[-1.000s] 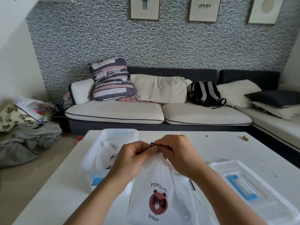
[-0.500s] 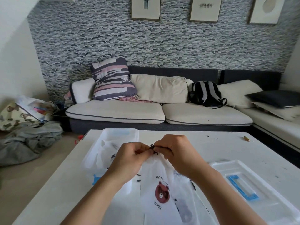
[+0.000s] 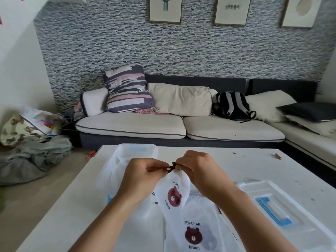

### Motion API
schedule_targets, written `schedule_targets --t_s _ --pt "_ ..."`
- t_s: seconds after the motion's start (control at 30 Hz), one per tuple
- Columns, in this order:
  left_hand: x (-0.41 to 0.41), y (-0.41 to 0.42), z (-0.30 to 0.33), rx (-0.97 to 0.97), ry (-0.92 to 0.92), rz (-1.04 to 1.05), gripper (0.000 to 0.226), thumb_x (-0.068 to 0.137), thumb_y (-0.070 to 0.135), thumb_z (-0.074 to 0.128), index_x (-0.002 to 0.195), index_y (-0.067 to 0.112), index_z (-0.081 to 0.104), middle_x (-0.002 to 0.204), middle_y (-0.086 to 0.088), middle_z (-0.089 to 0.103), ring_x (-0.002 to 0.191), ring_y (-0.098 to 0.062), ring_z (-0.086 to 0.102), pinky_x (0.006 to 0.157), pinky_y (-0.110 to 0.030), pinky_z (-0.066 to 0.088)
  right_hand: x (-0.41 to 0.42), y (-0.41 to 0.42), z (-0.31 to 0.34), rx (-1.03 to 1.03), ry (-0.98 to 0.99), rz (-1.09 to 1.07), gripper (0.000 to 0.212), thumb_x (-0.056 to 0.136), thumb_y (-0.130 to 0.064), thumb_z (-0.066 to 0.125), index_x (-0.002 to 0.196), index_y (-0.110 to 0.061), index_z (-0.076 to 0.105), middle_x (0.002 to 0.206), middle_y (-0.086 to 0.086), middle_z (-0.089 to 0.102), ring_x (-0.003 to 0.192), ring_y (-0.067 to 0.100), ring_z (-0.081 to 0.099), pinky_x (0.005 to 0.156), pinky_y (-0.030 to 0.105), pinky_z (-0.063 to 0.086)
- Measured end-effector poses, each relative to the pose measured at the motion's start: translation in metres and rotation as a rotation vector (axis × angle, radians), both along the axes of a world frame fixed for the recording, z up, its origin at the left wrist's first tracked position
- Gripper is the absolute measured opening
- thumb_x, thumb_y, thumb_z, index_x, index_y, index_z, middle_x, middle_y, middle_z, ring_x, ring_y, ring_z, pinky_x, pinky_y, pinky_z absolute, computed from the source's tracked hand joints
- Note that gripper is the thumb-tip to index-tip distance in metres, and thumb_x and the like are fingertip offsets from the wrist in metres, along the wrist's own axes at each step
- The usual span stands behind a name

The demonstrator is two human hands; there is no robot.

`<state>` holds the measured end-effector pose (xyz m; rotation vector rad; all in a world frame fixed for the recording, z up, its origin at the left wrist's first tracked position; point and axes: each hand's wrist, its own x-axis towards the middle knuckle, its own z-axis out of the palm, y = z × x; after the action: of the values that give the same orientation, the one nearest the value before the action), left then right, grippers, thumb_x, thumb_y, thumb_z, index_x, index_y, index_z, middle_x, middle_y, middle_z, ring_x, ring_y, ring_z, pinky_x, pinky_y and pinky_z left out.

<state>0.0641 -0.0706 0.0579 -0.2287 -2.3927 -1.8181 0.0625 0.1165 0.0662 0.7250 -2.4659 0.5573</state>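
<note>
Left hand (image 3: pixel 140 180) and right hand (image 3: pixel 201 175) each pinch the thin dark tie (image 3: pixel 171 167) at the neck of the small white bear-printed pouch (image 3: pixel 174 195), lifted just in front of the clear plastic bin (image 3: pixel 138 148), probably to cinch it shut.

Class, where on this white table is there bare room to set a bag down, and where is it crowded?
Bare: the near-left table, between its edge and the clear box; also the far stretch between lid and brown stub. Crowded: the centre, where left hand and right hand pinch the bear-print bag above a flat bag.
</note>
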Motion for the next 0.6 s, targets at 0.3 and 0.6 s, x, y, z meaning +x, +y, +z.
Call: schedule_targets --t_s 0.3,0.6 --pt "-0.006 -0.005 -0.006 -0.533 0.493 0.157 0.013 0.071 0.013 0.078 0.069 0.025 0.074 0.062 0.014 0.061 0.061 -0.004 0.06 0.058 -0.015 0.045 0.008 0.004 0.009 -0.462 -0.413 0.069 0.005 0.087 -0.008 0.073 0.084 -0.007 0.077 0.056 -0.002 0.062 0.046 0.008 0.049 0.051 0.021 0.042" --pt "-0.017 -0.017 -0.01 -0.448 0.439 0.183 0.017 0.07 0.009 0.074 0.066 0.025 0.075 0.059 0.011 0.064 0.062 -0.006 0.062 0.059 -0.024 0.052 0.005 0.013 0.002 -0.87 -0.603 -0.031 0.012 0.09 -0.008 0.072 0.083 0.001 0.076 0.074 0.016 0.075 0.064 0.024 0.073 0.051 0.026 0.053"
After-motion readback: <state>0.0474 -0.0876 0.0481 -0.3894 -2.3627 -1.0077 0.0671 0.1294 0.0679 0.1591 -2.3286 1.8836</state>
